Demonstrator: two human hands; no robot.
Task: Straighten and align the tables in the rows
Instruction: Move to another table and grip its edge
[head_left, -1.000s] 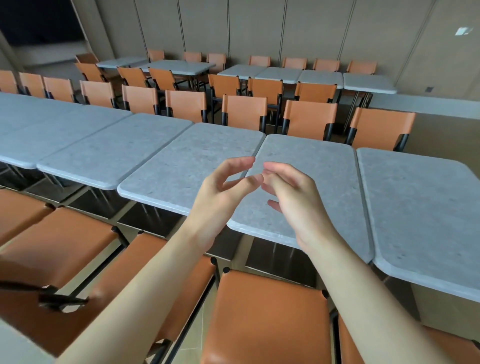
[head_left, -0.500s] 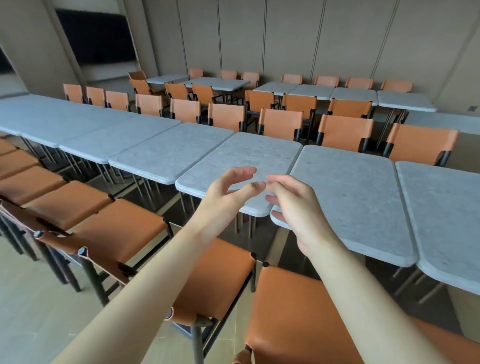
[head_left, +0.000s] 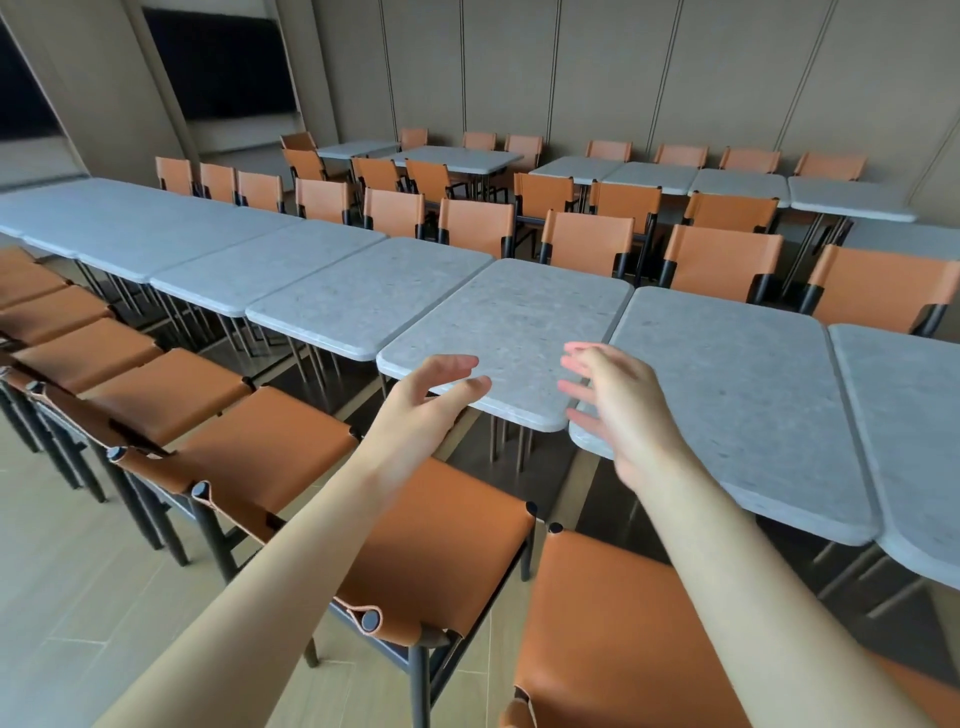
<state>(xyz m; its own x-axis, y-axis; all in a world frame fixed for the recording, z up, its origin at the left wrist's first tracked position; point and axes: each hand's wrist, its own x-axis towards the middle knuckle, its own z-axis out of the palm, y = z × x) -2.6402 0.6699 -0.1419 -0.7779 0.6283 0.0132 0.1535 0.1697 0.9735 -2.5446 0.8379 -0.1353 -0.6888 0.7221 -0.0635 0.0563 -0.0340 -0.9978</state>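
A long row of grey stone-topped tables runs from far left to near right. The table in front of me (head_left: 514, 322) has its near edge set back from that of the table to its right (head_left: 727, 379), which juts out toward me. Another table (head_left: 363, 291) adjoins on the left. My left hand (head_left: 426, 410) hovers open at the near edge of the middle table, fingers spread, holding nothing. My right hand (head_left: 618, 410) is open too and slightly blurred, raised over the gap between the middle and right tables.
Orange leather chairs (head_left: 431, 530) with black frames line the near side under my arms, and another chair (head_left: 649, 639) stands at lower right. More orange chairs (head_left: 587, 239) back the far side. A second row of tables (head_left: 654, 174) stands by the panelled wall.
My hands were touching fingertip to fingertip; they have parted and both are open. My view has pulled back and swung left, showing more of the row and the near chairs.
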